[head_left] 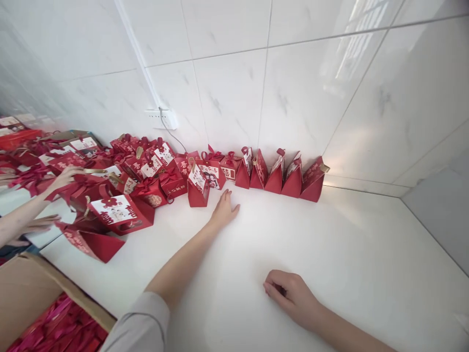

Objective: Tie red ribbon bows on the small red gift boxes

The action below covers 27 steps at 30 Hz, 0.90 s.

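My left hand (224, 211) reaches forward over the white table (293, 234), its thumb apart from the fingers and nothing held. Just left of it stands a small red gift box (198, 194) with a white printed card and a loop handle. Small red boxes lie beyond my fingertips, one of them with a ribbon bow (230, 171). To the right, several upright triangular red gift boxes (274, 181) form a row against the wall. Nearer to me, my right hand (289, 296) rests on the table with curled fingers and no object visible in it.
Many red gift boxes (120, 215) crowd the left side. A co-worker's hand (68, 177) reaches among them, with another hand (40, 225) below. A cardboard box (25, 283) of red ribbons stands at lower left. A power strip (161, 119) with a cable sits at the tiled wall.
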Each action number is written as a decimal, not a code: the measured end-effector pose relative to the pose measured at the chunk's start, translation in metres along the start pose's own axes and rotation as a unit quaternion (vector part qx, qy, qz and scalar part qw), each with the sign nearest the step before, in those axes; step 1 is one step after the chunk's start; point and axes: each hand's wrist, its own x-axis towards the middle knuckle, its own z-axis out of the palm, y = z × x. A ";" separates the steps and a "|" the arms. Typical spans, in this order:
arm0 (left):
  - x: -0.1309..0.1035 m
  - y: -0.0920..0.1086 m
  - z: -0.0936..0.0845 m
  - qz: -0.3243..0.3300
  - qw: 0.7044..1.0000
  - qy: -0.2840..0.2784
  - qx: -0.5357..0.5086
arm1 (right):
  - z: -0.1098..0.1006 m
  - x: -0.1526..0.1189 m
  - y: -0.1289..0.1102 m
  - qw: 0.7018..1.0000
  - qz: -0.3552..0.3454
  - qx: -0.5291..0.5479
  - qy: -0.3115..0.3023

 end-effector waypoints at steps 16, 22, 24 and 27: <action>0.036 0.032 -0.062 -0.026 0.933 0.307 0.186 | -0.009 0.001 0.003 0.999 -0.027 0.024 -0.009; 0.057 0.049 -0.063 -0.018 0.947 0.253 0.199 | -0.008 0.002 0.004 0.999 -0.035 0.027 -0.003; 0.063 0.046 -0.052 0.017 0.963 0.195 0.183 | -0.008 0.003 0.004 0.999 -0.035 0.024 -0.002; 0.067 0.040 -0.039 0.030 0.970 0.146 0.192 | -0.010 0.004 0.003 0.999 -0.037 0.017 0.000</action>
